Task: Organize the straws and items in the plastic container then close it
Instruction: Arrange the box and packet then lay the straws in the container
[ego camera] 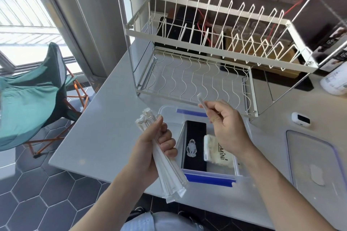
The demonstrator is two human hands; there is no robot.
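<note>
left hand [159,148]: fingers wrapped round straw bundle [165,165], beyond surface's near edge (slack grip drops straws to floor).
right hand [227,127]: pinching single straw [201,102] above open container [170,111].
lid [315,165]: right of container.

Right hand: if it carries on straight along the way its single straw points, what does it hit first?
Probably the dish rack. The right hand pinches one wrapped straw that points up and away, over the far rim of the plastic container, towards the rack's lower wire shelf. Depth is unclear from one view.
</note>
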